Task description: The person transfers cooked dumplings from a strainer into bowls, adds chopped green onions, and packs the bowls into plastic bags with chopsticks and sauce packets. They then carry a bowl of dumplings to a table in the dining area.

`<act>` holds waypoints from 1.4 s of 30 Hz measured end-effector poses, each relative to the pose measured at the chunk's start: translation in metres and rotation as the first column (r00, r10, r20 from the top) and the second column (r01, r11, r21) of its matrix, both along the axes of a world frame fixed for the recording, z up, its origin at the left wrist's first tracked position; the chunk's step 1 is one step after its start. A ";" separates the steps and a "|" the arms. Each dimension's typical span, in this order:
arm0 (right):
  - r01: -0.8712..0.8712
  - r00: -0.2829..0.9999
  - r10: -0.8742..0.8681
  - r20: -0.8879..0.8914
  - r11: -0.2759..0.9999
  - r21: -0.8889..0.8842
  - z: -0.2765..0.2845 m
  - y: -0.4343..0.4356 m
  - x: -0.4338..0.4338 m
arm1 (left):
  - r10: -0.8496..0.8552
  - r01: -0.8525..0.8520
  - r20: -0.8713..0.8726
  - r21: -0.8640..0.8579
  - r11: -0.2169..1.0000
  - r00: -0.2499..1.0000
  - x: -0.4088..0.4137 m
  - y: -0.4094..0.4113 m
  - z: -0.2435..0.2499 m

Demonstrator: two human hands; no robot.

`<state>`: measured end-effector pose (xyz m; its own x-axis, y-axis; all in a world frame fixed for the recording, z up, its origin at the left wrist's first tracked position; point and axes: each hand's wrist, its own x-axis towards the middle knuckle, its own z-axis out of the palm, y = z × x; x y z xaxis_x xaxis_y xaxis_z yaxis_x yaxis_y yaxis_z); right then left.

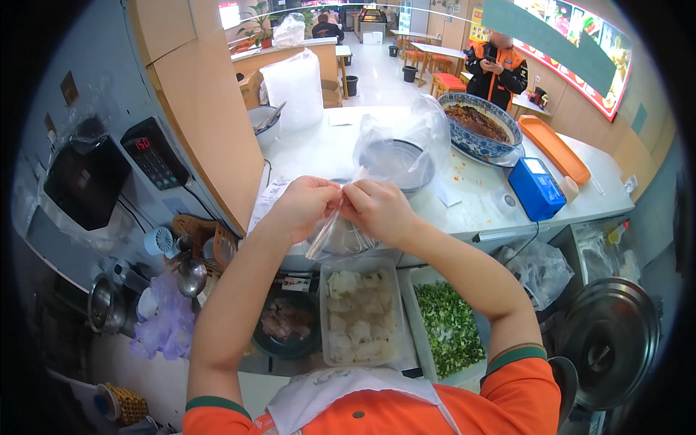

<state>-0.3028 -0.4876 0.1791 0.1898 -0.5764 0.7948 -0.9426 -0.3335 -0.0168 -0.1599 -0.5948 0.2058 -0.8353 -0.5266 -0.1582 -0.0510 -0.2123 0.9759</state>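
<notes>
My left hand [312,205] and my right hand [379,208] meet above the front edge of the white counter [462,212], their fingers pinching the top of a clear plastic bag [352,231]. Thin pale sticks, perhaps chopsticks, show at the bag's left side. Under the bag is a round container, its contents unclear. Just beyond my hands, another clear plastic bag [375,147] stands loosely around a round container with a grey rim [421,163]. A printed paper slip [270,198] lies left of my left hand.
A blue-patterned bowl of dark red sauce [478,122], an orange tray [554,149] and a blue device [537,187] stand right. Below the counter are tubs of pale food slices [361,321], chopped greens [448,326] and meat [286,319]. A person [496,70] stands beyond the counter.
</notes>
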 end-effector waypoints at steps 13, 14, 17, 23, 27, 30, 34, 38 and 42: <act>0.188 0.835 -0.237 0.496 0.971 0.147 0.010 0.038 -0.041 | 0.300 -0.205 0.034 -0.657 0.725 0.953 0.024 0.020 0.011; 0.306 0.791 -0.398 0.464 0.915 0.263 0.010 0.049 -0.059 | 0.350 -0.269 -0.015 -0.671 0.691 0.937 0.034 0.026 0.011; 0.617 0.631 -0.741 0.227 0.658 0.431 -0.026 0.066 -0.140 | 0.399 -0.326 -0.066 -0.704 0.631 0.915 0.037 0.035 0.018; 0.752 0.507 -0.861 0.020 0.454 0.478 -0.082 0.070 -0.209 | 0.352 -0.359 -0.189 -0.777 0.518 0.917 0.025 0.065 0.033; 0.713 0.585 -0.802 -0.120 0.438 0.548 -0.003 0.129 -0.142 | 0.194 -0.257 -0.221 -0.948 0.188 0.956 0.067 0.081 0.048; 0.248 0.889 -0.439 0.132 0.701 0.669 0.053 0.168 -0.051 | -0.101 -0.223 -0.214 -0.971 -0.090 0.972 0.049 0.124 0.055; -0.172 0.977 0.068 0.200 0.804 0.568 0.073 0.184 0.015 | -0.301 0.181 0.131 -0.973 0.144 0.944 0.033 0.151 0.021; -0.212 0.965 0.052 0.258 0.734 0.645 0.077 0.207 0.009 | -0.379 0.601 0.515 -0.785 0.149 0.768 0.053 0.151 0.017; -0.308 0.862 -0.098 0.498 0.678 0.667 0.072 0.217 -0.010 | -0.347 0.550 0.428 -0.613 0.567 0.834 0.081 0.125 0.020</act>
<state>-0.3124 -0.2705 0.2511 0.0213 -0.9884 0.1503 -0.7027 -0.1218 -0.7010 -0.0792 -0.4699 0.2256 -0.9819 -0.1272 -0.1400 -0.1890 0.6263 0.7564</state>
